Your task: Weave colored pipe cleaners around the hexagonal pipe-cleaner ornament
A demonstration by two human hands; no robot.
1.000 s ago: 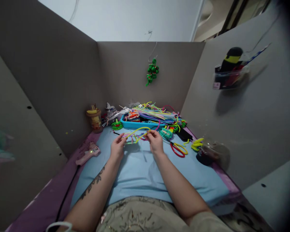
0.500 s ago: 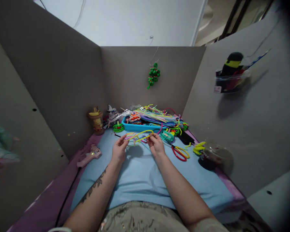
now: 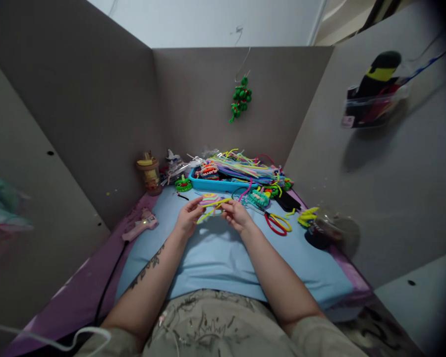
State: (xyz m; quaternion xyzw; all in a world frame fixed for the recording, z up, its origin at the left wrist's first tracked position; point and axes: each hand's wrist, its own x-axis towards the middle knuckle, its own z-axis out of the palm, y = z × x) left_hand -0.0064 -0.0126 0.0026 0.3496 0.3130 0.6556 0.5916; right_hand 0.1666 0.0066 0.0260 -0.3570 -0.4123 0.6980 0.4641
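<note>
Both of my hands meet over the far half of a light blue mat (image 3: 223, 258). My left hand (image 3: 188, 218) pinches one side of a small bundle of bent pipe cleaners (image 3: 210, 202), yellow, pink and purple. My right hand (image 3: 237, 216) pinches the other side of the same bundle, fingers closed. The bundle is held just above the mat, in front of a blue tray (image 3: 223, 186) heaped with long coloured pipe cleaners.
Red-handled scissors (image 3: 275, 223) lie right of my right hand. A pink glue gun (image 3: 139, 227) lies at the left on the purple cloth. A small yellow-lidded cup (image 3: 149, 173) stands back left. Grey cardboard walls (image 3: 78, 119) enclose the space; a green ornament (image 3: 240, 101) hangs on the back one.
The yellow loop that stood up between my hands has been folded down into a tighter bundle. My hands have drawn closer together; the view has tilted slightly.
</note>
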